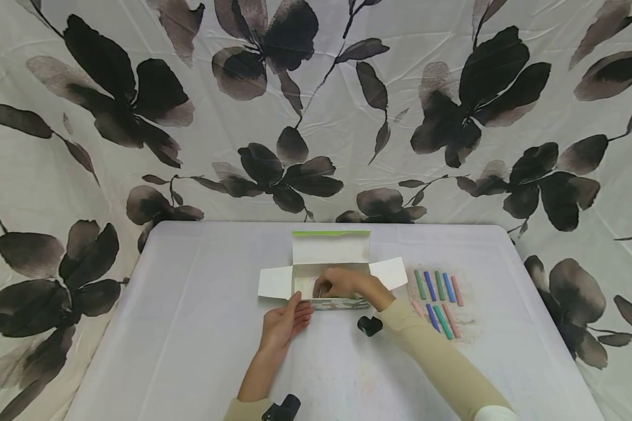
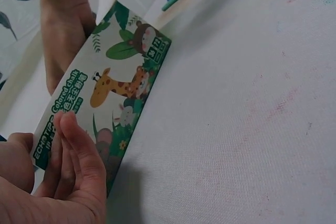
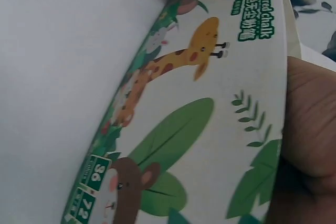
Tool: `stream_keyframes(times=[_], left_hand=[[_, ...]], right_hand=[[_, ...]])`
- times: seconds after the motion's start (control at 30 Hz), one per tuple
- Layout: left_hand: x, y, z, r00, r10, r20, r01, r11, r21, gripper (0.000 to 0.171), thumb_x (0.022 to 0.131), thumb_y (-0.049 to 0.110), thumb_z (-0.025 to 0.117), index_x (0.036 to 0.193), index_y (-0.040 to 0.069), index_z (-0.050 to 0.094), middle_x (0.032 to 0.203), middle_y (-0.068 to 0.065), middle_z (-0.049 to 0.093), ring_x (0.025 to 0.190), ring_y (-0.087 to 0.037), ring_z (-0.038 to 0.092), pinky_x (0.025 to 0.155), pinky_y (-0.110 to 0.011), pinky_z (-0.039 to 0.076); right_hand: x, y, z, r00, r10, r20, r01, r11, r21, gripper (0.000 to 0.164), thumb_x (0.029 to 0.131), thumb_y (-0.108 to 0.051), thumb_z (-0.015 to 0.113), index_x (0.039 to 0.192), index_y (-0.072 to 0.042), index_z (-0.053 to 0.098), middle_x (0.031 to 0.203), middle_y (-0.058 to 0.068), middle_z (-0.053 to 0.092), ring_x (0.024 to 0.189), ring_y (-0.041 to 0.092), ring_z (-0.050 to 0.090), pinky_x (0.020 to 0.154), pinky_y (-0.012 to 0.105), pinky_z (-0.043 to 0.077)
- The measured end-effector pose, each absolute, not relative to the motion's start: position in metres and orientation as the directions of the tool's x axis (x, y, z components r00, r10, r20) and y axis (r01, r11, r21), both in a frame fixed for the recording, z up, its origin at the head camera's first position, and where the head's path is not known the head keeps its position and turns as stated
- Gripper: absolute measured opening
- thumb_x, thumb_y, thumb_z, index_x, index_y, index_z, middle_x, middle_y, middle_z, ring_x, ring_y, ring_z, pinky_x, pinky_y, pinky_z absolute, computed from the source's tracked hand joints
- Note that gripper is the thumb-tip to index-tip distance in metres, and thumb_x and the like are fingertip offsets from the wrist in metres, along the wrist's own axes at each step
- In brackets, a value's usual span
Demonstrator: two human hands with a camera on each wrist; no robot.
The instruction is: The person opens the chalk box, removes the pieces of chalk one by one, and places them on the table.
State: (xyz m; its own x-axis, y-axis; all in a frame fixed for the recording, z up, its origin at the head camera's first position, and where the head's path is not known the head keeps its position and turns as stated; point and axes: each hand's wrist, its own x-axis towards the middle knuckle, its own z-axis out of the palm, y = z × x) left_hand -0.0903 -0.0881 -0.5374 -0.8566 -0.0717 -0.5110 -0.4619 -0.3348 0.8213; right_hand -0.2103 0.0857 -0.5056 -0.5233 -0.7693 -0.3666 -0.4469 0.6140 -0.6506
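A chalk box (image 1: 342, 304), labelled "Colored chalk" and printed with a giraffe and leaves, stands with its lid (image 1: 330, 250) raised and its side flaps folded out. My left hand (image 1: 285, 320) pinches the front wall near its left corner, thumb at the rim and fingers against the printed face. In the left wrist view those fingers (image 2: 73, 156) lie over the lettering. My right hand (image 1: 342, 282) reaches down into the box with its fingers bent. The front wall (image 3: 210, 103) hides most of that hand in the right wrist view, and I cannot tell whether it holds anything.
Right of the box, several chalk sticks (image 1: 439, 286) in green, blue and pink lie in two rows on the white tabletop (image 1: 205, 263). Faint chalk dust marks the cloth around them. A floral curtain (image 1: 342, 111) hangs behind the table.
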Motion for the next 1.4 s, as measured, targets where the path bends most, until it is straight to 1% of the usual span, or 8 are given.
stream_keyframes(times=[0.23, 0.37, 0.47, 0.6, 0.77, 0.97, 1.17, 1.4], left_hand=[[-0.09, -0.088, -0.539, -0.863, -0.069, -0.501, -0.454, -0.328, 0.828, 0.054, 0.103, 0.037, 0.065, 0.113, -0.016, 0.068, 0.095, -0.013, 0.077, 0.078, -0.01, 0.072, 0.07, -0.019, 0.06], [-0.09, -0.088, -0.539, -0.862, -0.074, -0.501, -0.454, -0.327, 0.829, 0.054, 0.103, 0.037, 0.065, 0.113, -0.016, 0.068, 0.094, -0.013, 0.077, 0.078, -0.01, 0.072, 0.07, -0.019, 0.06], [-0.09, -0.088, -0.538, -0.862, -0.073, -0.502, -0.454, -0.327, 0.829, 0.054, 0.103, 0.036, 0.065, 0.113, -0.016, 0.068, 0.093, -0.012, 0.077, 0.078, -0.01, 0.072, 0.07, -0.019, 0.06], [-0.09, -0.087, -0.537, -0.864, -0.068, -0.498, -0.454, -0.317, 0.832, 0.053, 0.103, 0.036, 0.065, 0.113, -0.016, 0.068, 0.093, -0.012, 0.077, 0.079, -0.011, 0.073, 0.07, -0.019, 0.06], [-0.09, -0.088, -0.536, -0.865, -0.075, -0.496, -0.453, -0.308, 0.837, 0.053, 0.104, 0.036, 0.064, 0.114, -0.016, 0.067, 0.095, -0.013, 0.077, 0.08, -0.012, 0.073, 0.071, -0.019, 0.06], [-0.089, -0.088, -0.537, -0.865, -0.075, -0.495, -0.451, -0.313, 0.836, 0.054, 0.103, 0.036, 0.065, 0.114, -0.016, 0.067, 0.095, -0.013, 0.077, 0.079, -0.011, 0.072, 0.07, -0.02, 0.06], [-0.089, -0.088, -0.539, -0.866, -0.06, -0.496, -0.457, -0.306, 0.835, 0.054, 0.103, 0.037, 0.065, 0.115, -0.016, 0.067, 0.095, -0.013, 0.077, 0.081, -0.011, 0.072, 0.072, -0.02, 0.06], [-0.09, -0.09, -0.54, -0.865, -0.058, -0.498, -0.459, -0.31, 0.833, 0.053, 0.103, 0.037, 0.065, 0.114, -0.015, 0.068, 0.094, -0.013, 0.077, 0.082, -0.013, 0.073, 0.072, -0.02, 0.06]], right_hand=[[-0.212, 0.084, -0.495, -0.515, -0.698, -0.497, -0.428, 0.712, -0.556, 0.014, 0.095, 0.004, 0.067, 0.103, -0.003, 0.076, 0.094, 0.002, 0.07, 0.082, 0.009, 0.057, 0.079, 0.024, 0.053], [-0.214, 0.085, -0.496, -0.493, -0.709, -0.504, -0.439, 0.703, -0.56, 0.018, 0.094, 0.007, 0.065, 0.101, -0.004, 0.077, 0.088, -0.002, 0.067, 0.077, 0.009, 0.052, 0.074, 0.022, 0.05], [-0.214, 0.088, -0.498, -0.49, -0.731, -0.475, -0.454, 0.679, -0.577, 0.015, 0.095, 0.006, 0.066, 0.1, -0.004, 0.076, 0.087, -0.002, 0.067, 0.077, 0.008, 0.052, 0.074, 0.022, 0.049], [-0.21, 0.097, -0.5, -0.519, -0.758, -0.394, -0.473, 0.639, -0.606, 0.009, 0.097, -0.001, 0.069, 0.103, -0.004, 0.074, 0.094, 0.001, 0.069, 0.082, 0.008, 0.057, 0.077, 0.023, 0.051], [-0.205, 0.109, -0.497, -0.551, -0.791, -0.265, -0.513, 0.572, -0.64, 0.016, 0.099, -0.005, 0.069, 0.113, -0.002, 0.075, 0.106, 0.005, 0.072, 0.092, 0.012, 0.064, 0.084, 0.025, 0.054], [-0.202, 0.128, -0.492, -0.58, -0.796, -0.174, -0.514, 0.523, -0.679, 0.017, 0.099, -0.008, 0.069, 0.115, -0.001, 0.073, 0.106, 0.005, 0.072, 0.094, 0.012, 0.065, 0.085, 0.026, 0.055], [-0.199, 0.15, -0.481, -0.628, -0.768, -0.129, -0.43, 0.479, -0.765, 0.018, 0.099, -0.009, 0.069, 0.115, -0.001, 0.07, 0.105, 0.005, 0.071, 0.096, 0.013, 0.067, 0.086, 0.025, 0.057], [-0.193, 0.179, -0.463, -0.713, -0.695, -0.094, -0.304, 0.428, -0.851, 0.022, 0.1, -0.009, 0.069, 0.119, 0.001, 0.068, 0.107, 0.008, 0.07, 0.099, 0.019, 0.067, 0.088, 0.03, 0.058]])
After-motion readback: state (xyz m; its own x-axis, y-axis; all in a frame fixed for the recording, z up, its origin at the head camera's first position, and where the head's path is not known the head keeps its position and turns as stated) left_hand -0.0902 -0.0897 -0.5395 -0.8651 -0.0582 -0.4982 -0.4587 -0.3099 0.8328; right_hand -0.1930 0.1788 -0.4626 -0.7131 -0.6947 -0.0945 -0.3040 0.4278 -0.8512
